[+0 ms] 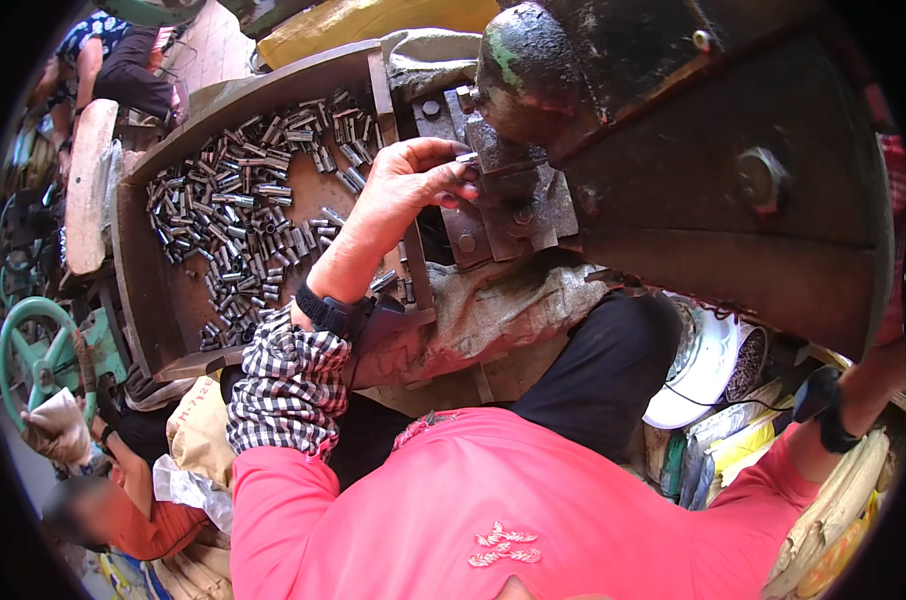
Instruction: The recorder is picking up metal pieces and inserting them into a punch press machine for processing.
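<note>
My left hand (413,180) reaches to the metal block of a press, thumb and fingers pinched round a small metal sleeve (467,157). The sleeve is at the edge of the steel die block (513,205), under the press's dark, rounded head (528,75). Part of the sleeve is hidden by my fingertips. Past its black wristband, my right hand (881,370) goes up beside the large dark press arm (723,200) at the right rim; its fingers do not show.
Left of the press, a wooden tray (133,250) holds many loose metal sleeves (243,200). A grey cloth (503,300) hangs below the die. A green handwheel (18,345) and another person (153,520) are at left; someone else (138,70) sits at far left. Sacks (838,500) lie at lower right.
</note>
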`<control>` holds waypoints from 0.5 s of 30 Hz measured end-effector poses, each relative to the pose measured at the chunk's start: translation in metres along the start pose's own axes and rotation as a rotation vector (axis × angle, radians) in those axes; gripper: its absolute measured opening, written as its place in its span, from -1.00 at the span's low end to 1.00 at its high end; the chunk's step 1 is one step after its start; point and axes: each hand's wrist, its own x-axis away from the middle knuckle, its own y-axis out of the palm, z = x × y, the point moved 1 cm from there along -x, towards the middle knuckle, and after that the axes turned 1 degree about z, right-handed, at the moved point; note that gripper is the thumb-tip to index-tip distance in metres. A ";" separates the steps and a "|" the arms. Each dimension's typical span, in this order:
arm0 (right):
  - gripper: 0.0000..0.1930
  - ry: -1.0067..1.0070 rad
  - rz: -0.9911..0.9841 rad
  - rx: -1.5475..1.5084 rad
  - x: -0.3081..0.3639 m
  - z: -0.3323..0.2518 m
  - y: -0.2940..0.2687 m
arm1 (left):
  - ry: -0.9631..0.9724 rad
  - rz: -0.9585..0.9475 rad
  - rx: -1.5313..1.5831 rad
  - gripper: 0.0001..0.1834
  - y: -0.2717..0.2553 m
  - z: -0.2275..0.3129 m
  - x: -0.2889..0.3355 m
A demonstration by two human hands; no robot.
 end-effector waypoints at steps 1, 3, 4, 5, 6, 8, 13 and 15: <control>-0.65 0.040 -0.002 -0.046 0.044 -0.014 0.064 | -0.014 0.041 -0.034 -0.71 -0.004 0.004 0.008; -0.65 0.001 -0.007 -0.033 0.092 -0.154 0.234 | 0.033 0.078 -0.125 -0.76 -0.013 -0.006 0.006; -0.65 -0.029 -0.001 -0.006 0.129 -0.232 0.307 | 0.044 0.051 -0.089 -0.76 -0.011 -0.015 0.000; -0.65 -0.032 0.015 -0.013 0.141 -0.252 0.350 | 0.145 0.075 -0.220 -0.79 -0.005 -0.015 -0.002; -0.65 -0.029 0.021 -0.020 0.159 -0.277 0.405 | 0.238 0.106 -0.350 -0.82 -0.001 -0.018 -0.003; -0.65 -0.014 0.013 -0.058 0.167 -0.294 0.472 | 0.335 0.190 -0.548 -0.86 -0.006 -0.012 0.008; -0.65 0.007 0.044 -0.111 0.131 -0.273 0.347 | 0.415 0.188 -0.938 -0.77 -0.028 -0.011 0.023; -0.65 0.028 0.053 -0.131 0.138 -0.294 0.373 | 0.331 0.208 -0.994 -0.71 -0.028 -0.004 0.040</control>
